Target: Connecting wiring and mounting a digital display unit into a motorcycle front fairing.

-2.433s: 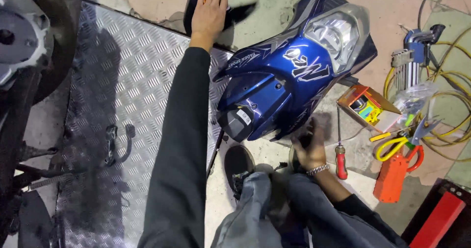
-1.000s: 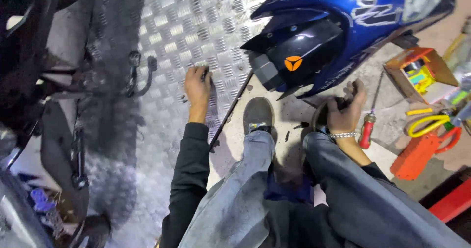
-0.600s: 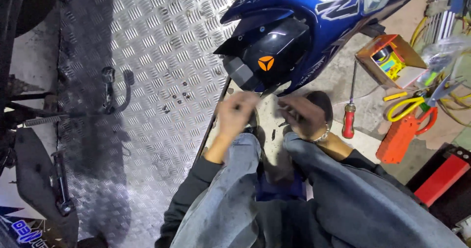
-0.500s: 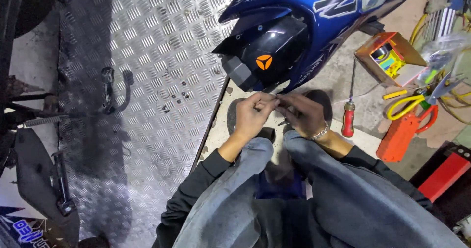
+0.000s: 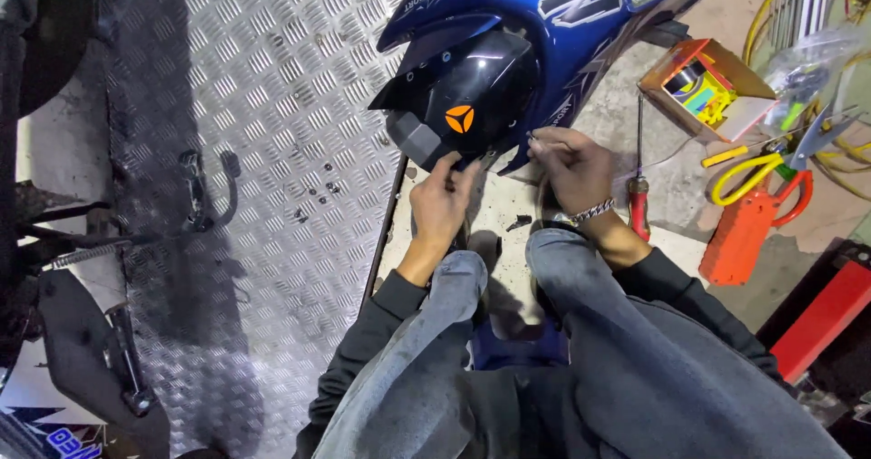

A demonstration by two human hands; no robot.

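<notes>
Reaching up to the lower edge of the blue scooter fairing (image 5: 508,69), the left hand (image 5: 442,203) has fingertips touching its black panel. The right hand (image 5: 570,164), just beside the fairing's lower tip, pinches something too small to tell. A red-handled screwdriver (image 5: 640,196) lies right of the fairing.

The glossy blue plastic motorcycle fairing (image 5: 544,33) shone, and its smooth black plastic inner panel (image 5: 481,96) caught the light too. The silver metal tread plate (image 5: 263,105) showed a raised, rough diamond pattern with a dull sheen. The bare grey concrete floor (image 5: 494,219) looked matt and gritty. The open orange cardboard box (image 5: 708,87) was matt. The red-handled screwdriver (image 5: 640,187) had a thin metal shaft. The chain bracelet (image 5: 592,211) glinted metallic.
</notes>
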